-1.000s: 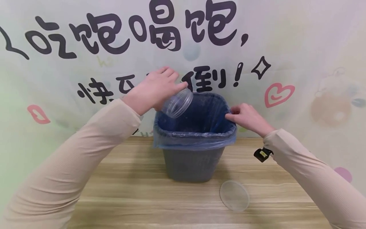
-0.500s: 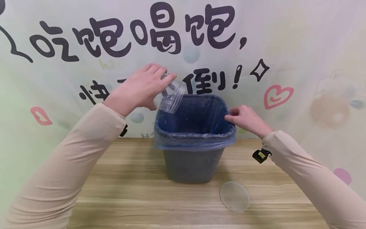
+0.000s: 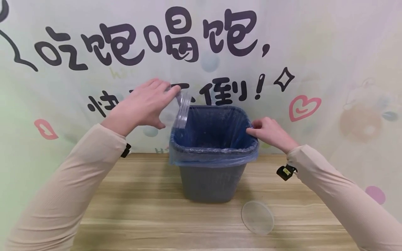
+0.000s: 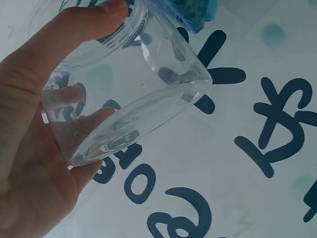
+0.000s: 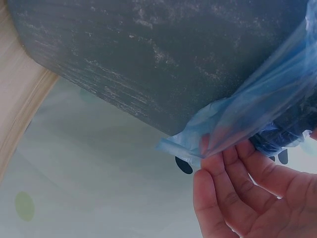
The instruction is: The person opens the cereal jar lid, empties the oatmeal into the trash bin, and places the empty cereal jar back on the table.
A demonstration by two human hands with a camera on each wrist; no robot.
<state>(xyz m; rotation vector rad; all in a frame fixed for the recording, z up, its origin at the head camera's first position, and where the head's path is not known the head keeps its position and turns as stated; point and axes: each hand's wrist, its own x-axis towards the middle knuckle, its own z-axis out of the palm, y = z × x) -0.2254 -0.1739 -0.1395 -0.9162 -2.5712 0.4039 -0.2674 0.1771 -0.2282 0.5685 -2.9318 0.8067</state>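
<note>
A clear, wide-mouthed plastic jar (image 3: 183, 111) is tipped on its side by the left rim of a grey trash bin (image 3: 210, 183). My left hand (image 3: 139, 106) holds it, thumb near the threaded neck and fingers round the far side, as the left wrist view shows. The jar (image 4: 148, 94) looks see-through there, with nothing visible inside. A blue plastic liner (image 3: 213, 158) is folded over the bin's rim. On the right rim, my right hand (image 3: 270, 132) grips the edge and liner. Its fingers touch the liner's loose fold in the right wrist view.
A round translucent disc, like a lid (image 3: 257, 218), lies on the wooden table (image 3: 150, 216) in front of the bin, to the right. Close behind the bin hangs a printed cloth backdrop (image 3: 329, 45) with large black characters.
My left hand has drawn the jar left, away from over the bin's opening, and the jar's mouth has turned more edge-on. The right hand keeps its place on the rim.
</note>
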